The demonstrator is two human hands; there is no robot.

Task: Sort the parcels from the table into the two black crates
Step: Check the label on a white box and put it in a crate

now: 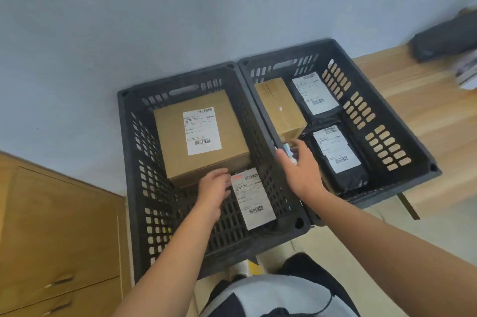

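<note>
While both bare forearms reach forward, the left hand sits low inside the left black crate, a rigid plastic bin with slotted, lattice-like walls. Its fingers bend down between a matte cardboard box with a white barcode label and a flat labelled parcel lying just beside it on the crate floor. The fingertips are hidden, so I cannot tell whether they pinch the parcel's edge or only touch it.

The right hand hovers over the shared rim where the two bins meet. Its fingers are loosely spread and fairly straight, and the thumb lies along the rim. They reach a small white-and-blue item, too blurred to name.

The right black crate holds a taped cardboard carton against its left wall. Beside it lie two glossy, crinkled black poly mailers, one far and one near, each with a white label.

Behind that crate on the pale wood-grain table lies a dark, blurred parcel. A wooden cabinet stands at left.
</note>
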